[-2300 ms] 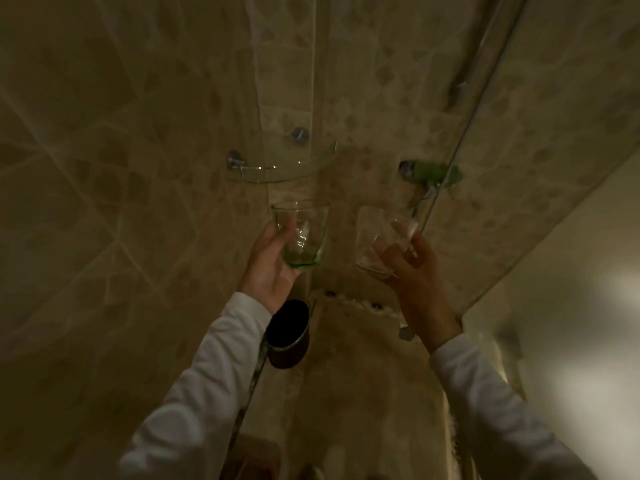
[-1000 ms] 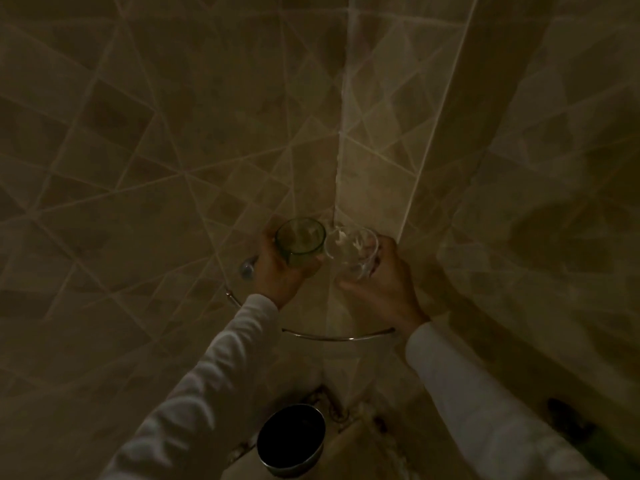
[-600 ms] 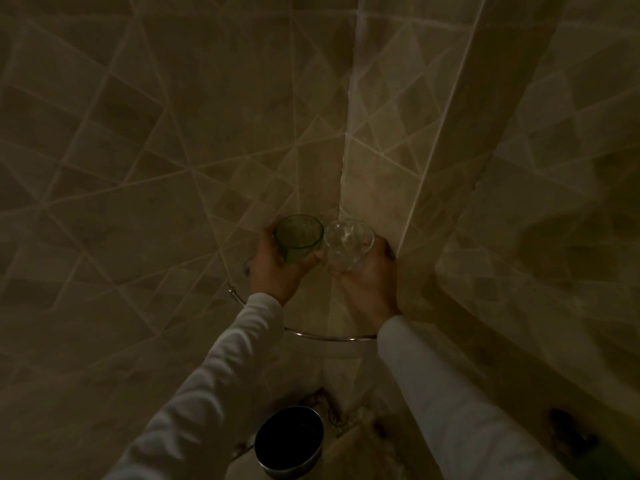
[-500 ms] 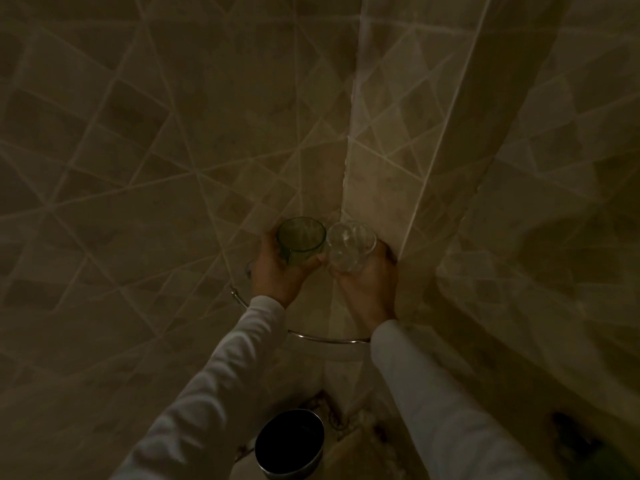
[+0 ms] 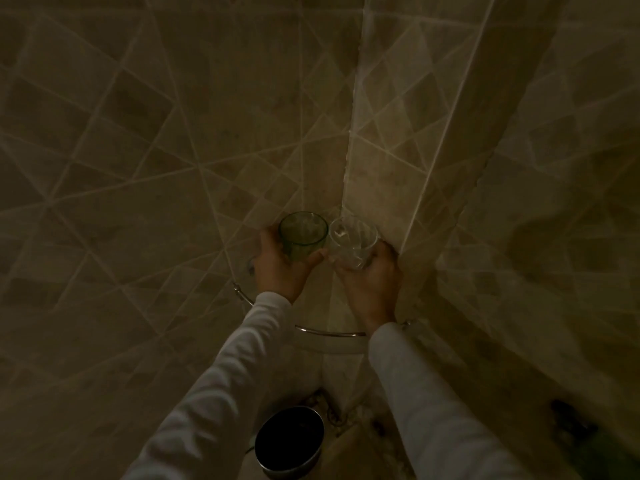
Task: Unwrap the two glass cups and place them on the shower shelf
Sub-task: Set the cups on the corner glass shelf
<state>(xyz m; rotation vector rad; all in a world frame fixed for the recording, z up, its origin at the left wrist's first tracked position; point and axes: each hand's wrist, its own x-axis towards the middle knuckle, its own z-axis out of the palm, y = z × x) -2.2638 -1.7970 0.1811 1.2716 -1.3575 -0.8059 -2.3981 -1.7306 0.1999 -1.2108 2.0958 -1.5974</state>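
Observation:
In the dim tiled corner, a green glass cup (image 5: 303, 233) stands upright with my left hand (image 5: 280, 268) wrapped around its near side. Right beside it is a clear glass cup (image 5: 352, 241), and my right hand (image 5: 372, 284) grips it from below and the right. The two cups almost touch. Both are over the back of the glass corner shelf (image 5: 329, 331), whose curved metal rail shows between my wrists. No wrapping is visible on either cup. Whether the cups rest on the shelf cannot be told.
Tiled walls meet just behind the cups. A dark round metal bin (image 5: 289, 441) stands on the floor below the shelf. A vertical pipe (image 5: 450, 123) runs up the right wall. Something green (image 5: 606, 455) lies at the lower right.
Both cups rose from below the shelf to its back corner. Over the last half second the hands and cups have barely shifted.

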